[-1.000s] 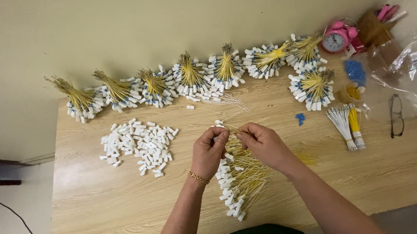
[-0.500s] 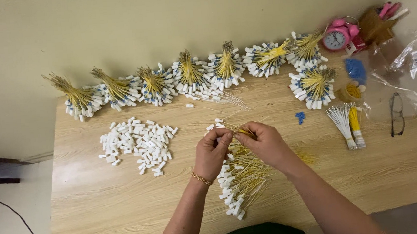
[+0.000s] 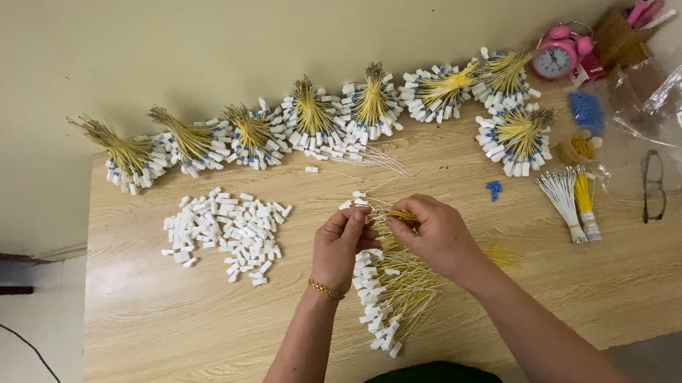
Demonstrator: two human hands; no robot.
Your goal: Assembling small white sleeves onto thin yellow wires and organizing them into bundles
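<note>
My left hand (image 3: 343, 243) and my right hand (image 3: 430, 233) meet above the middle of the wooden table (image 3: 167, 339). The left fingers pinch a small white block at the end of a thin yellow cable tie (image 3: 400, 214), which the right fingers hold. Under my hands lies a loose heap of yellow ties with white blocks (image 3: 392, 296), fanned toward me. A pile of loose white blocks (image 3: 228, 231) lies to the left of my left hand.
Several tied bundles of yellow ties with white ends (image 3: 312, 121) line the far edge by the wall. At right are a pink alarm clock (image 3: 554, 55), a bunch of white and yellow ties (image 3: 569, 195), blue bits (image 3: 494, 189), spectacles (image 3: 653, 186) and plastic bags (image 3: 670, 88).
Both hands stayed together over the heap, shifting only slightly toward me while working the tie and block. Nothing else on the table moved.
</note>
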